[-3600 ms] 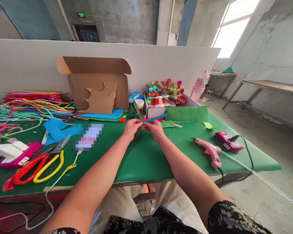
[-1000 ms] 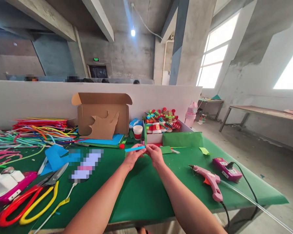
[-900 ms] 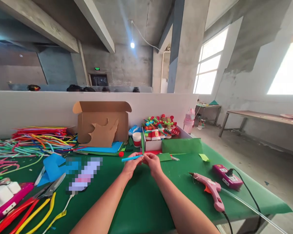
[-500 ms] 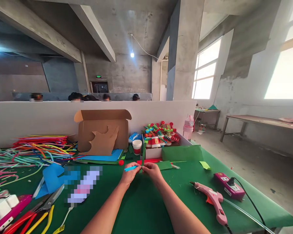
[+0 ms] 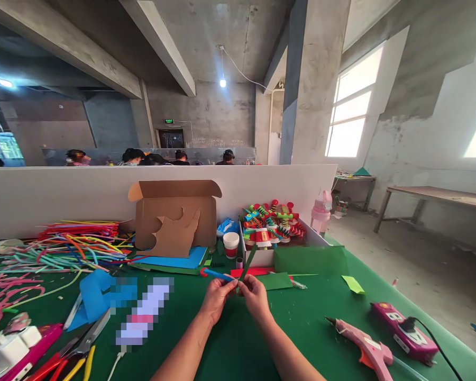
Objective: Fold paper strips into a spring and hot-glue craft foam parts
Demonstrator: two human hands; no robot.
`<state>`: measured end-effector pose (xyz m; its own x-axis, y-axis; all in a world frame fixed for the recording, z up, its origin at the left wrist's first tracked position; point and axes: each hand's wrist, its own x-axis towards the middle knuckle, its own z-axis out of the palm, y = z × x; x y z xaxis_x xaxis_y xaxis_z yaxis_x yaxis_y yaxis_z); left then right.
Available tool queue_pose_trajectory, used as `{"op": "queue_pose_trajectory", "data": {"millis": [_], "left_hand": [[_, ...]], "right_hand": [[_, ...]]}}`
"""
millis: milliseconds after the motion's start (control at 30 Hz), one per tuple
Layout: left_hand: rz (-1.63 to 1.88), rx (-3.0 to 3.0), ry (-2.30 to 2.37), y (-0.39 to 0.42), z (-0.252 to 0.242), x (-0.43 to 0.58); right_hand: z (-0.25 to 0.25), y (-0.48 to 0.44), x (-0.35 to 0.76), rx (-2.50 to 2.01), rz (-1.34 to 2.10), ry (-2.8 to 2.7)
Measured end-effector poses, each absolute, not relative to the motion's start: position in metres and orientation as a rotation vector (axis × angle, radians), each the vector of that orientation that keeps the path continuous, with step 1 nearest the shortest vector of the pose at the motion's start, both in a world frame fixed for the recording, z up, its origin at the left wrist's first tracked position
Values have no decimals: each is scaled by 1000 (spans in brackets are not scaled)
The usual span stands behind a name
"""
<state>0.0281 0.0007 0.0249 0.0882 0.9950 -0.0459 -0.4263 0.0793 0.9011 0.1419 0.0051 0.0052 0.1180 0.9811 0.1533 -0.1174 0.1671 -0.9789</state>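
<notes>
My left hand (image 5: 216, 297) and my right hand (image 5: 255, 294) meet over the green table cover (image 5: 238, 338), fingers pinched together. Between them they hold the joined ends of two paper strips. A blue strip (image 5: 216, 274) runs out to the left from my left fingers. A green strip (image 5: 247, 263) sticks up and away from the pinch. Both hands hover just above the table, in front of a white box (image 5: 262, 256) packed with finished colourful toys (image 5: 273, 222).
An open cardboard box (image 5: 174, 214) stands at the back, blue paper (image 5: 170, 260) before it. Coloured pipe cleaners (image 5: 51, 246) pile at left, scissors (image 5: 69, 357) near left. A pink glue gun (image 5: 367, 349) and charger (image 5: 404, 333) lie at right. People sit beyond the white partition (image 5: 63, 196).
The camera has tilted up, so my hands sit lower in view. The blue strip has swung from pointing right to pointing left, and the green strip now leans the other way.
</notes>
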Motion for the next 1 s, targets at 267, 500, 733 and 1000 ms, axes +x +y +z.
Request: {"op": "queue_pose_trajectory", "data": {"millis": [267, 500, 733, 1000], "left_hand": [[1272, 966, 1097, 5, 26, 28], [1259, 1016, 1095, 16, 21, 28], [1333, 925, 973, 15, 8, 20], [1321, 833, 947, 12, 6, 25]], "right_hand": [[2, 14, 146, -1063, 1005, -1165], [2, 18, 149, -1021, 1078, -1074], [7, 10, 142, -1001, 1249, -1004], [8, 10, 140, -985, 1341, -940]]}}
